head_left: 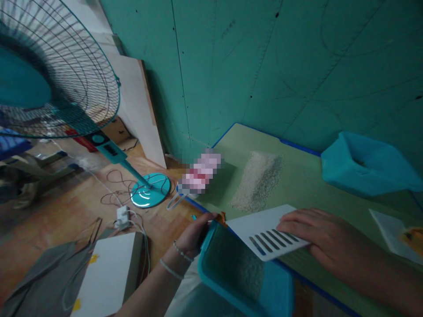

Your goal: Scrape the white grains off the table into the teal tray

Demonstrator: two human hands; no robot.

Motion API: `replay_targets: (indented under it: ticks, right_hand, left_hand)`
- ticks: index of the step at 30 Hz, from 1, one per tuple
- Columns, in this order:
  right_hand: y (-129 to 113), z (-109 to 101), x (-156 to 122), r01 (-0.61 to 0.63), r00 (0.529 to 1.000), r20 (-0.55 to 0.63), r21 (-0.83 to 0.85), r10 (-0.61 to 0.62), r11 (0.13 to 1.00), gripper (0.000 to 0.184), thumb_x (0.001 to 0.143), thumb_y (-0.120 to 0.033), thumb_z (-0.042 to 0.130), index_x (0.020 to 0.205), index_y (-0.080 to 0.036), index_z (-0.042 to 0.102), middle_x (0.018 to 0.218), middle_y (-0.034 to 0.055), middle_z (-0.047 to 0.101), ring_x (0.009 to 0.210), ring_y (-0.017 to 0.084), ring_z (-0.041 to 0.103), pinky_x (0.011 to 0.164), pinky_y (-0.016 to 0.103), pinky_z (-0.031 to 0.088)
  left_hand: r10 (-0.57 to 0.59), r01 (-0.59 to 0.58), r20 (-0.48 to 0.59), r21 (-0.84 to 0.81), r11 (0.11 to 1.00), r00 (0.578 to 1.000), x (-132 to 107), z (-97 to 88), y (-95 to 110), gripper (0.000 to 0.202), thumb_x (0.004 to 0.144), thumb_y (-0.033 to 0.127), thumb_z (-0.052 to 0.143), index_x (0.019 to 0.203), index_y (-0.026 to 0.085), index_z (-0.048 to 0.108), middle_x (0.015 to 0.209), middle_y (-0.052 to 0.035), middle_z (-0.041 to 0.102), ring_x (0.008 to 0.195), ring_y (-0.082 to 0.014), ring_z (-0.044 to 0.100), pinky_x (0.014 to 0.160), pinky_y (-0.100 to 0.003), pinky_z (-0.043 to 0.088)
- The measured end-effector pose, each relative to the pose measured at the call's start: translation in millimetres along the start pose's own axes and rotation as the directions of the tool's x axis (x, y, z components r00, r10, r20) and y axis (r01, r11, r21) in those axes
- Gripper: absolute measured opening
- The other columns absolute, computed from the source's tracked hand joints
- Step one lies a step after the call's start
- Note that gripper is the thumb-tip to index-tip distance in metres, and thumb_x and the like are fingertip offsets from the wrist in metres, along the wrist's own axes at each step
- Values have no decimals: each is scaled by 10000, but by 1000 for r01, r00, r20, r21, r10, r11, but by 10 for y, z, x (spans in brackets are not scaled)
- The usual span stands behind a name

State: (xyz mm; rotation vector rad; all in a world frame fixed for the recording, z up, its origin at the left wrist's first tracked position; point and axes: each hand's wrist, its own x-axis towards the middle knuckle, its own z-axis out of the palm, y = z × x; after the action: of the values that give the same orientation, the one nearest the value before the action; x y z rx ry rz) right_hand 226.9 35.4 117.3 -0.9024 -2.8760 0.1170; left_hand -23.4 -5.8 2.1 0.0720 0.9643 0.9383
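My left hand (191, 235), with bracelets at its wrist, grips the far left rim of a teal plastic bin (291, 290); some of its fingers are hidden behind the rim. The bin stands at the table's front edge and holds pale grey granules (251, 268). My right hand (317, 240) is closed on a flat white slotted plastic panel (264, 213). That panel is tilted over the table edge and partly above the bin. Just beyond it, a long heap of whitish granules (256, 182) lies on the green tabletop (304, 176).
A second teal container (357, 171) sits at the table's back right, near a white sheet with an orange item (413, 240). A blurred pink pack (201, 171) stands at the left corner. On the floor are a fan (150, 189), cables and a white box (105, 268).
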Motion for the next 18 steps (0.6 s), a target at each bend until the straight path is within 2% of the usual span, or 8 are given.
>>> replay_targets:
  ticks: [8, 13, 18]
  right_hand:
    - [-83, -65, -58, -10, 1000, 0, 37, 10, 999, 504, 587, 41, 352, 858, -233, 676, 838, 41, 730, 759, 194, 676, 644, 335, 562]
    - [-93, -98, -71, -56, 998, -16, 47, 57, 997, 487, 600, 24, 355, 858, -239, 673, 852, 34, 733, 767, 187, 680, 655, 321, 571]
    - [58, -229, -117, -110, 994, -8, -6, 110, 994, 435, 643, -5, 370, 860, -201, 693, 856, 81, 741, 769, 209, 696, 667, 304, 585]
  left_hand:
    - [-17, 18, 42, -17, 1000, 999, 2, -6, -5, 237, 762, 208, 562, 956, 103, 648, 665, -69, 725, 617, -205, 673, 628, -303, 526]
    - [-28, 29, 31, -34, 999, 999, 15, -29, -18, 207, 757, 219, 581, 917, 107, 653, 617, -56, 713, 561, -194, 663, 580, -284, 517]
    - [-7, 7, 12, -43, 999, 1000, -1, 0, -9, 166, 765, 195, 572, 886, 122, 659, 655, -43, 730, 617, -201, 687, 671, -302, 532]
